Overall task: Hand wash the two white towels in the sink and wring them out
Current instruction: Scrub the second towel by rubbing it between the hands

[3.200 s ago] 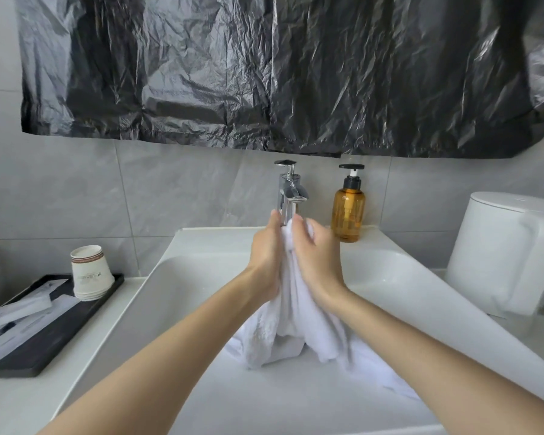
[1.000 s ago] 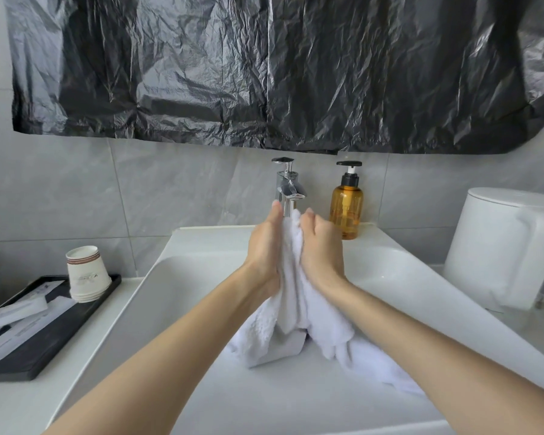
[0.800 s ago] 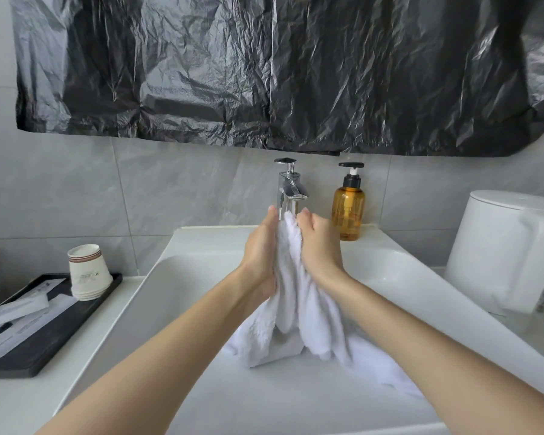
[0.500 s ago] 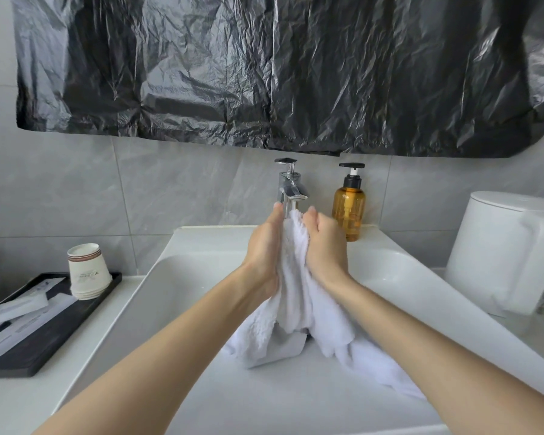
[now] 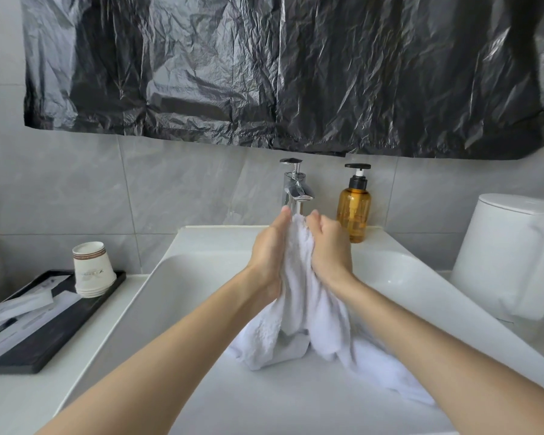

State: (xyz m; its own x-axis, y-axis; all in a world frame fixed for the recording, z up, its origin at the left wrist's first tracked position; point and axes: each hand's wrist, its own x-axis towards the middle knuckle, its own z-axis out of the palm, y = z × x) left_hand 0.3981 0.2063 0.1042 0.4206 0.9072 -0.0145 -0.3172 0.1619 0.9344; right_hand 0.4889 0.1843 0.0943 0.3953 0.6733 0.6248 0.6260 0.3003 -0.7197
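A black tray (image 5: 41, 346) is seen on the bench (image 5: 19, 406) at the far left, with a stack of paper cups (image 5: 91, 271) standing on its far end and flat packets (image 5: 16, 309) lying on it. Just to the right, the white sink (image 5: 176, 284) is set. Over its basin, the left hand (image 5: 269, 252) is pressed flat, fingers straight, against a white towel (image 5: 302, 293). The towel is bunched upright between both hands below the tap (image 5: 296, 186), with its lower folds resting in the basin. The towel is gripped by the curled fingers of the right hand (image 5: 328, 249). More white cloth (image 5: 387, 372) is spread in the basin under the right forearm; whether it is a second towel cannot be told. An amber soap bottle (image 5: 354, 211) stands on the sink's back rim, and a white kettle (image 5: 509, 255) at the far right.
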